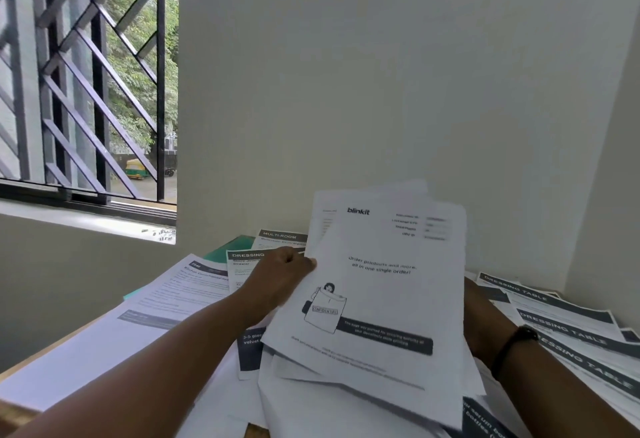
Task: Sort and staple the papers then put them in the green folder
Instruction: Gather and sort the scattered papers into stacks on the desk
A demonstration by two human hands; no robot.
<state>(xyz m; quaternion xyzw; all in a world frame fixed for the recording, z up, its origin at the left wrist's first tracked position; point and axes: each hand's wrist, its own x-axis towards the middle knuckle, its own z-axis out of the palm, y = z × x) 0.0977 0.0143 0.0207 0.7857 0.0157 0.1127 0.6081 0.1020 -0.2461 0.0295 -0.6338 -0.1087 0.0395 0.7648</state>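
White paper fills both hands: the left hand pinches the left edge of a loose sheaf of papers between thumb and curled fingers, lifted and tilted toward the camera, its top sheet printed with "blinkit" and a drawing marked "CONFIDENTIAL". The right hand is mostly hidden behind the sheaf's right side, only its back and a wrist with a black band showing, so I cannot tell how its fingers lie. Just beyond the left hand lie sheets headed "DRESSING" and "MULTI-ROOM", and past those a green folder peeks out from beneath them. To the left of the left forearm more printed pages spread across the wooden table. Right of the right wrist, overlapping "DRESSING TABLE" sheets fan out. Far off to the left stands a barred window
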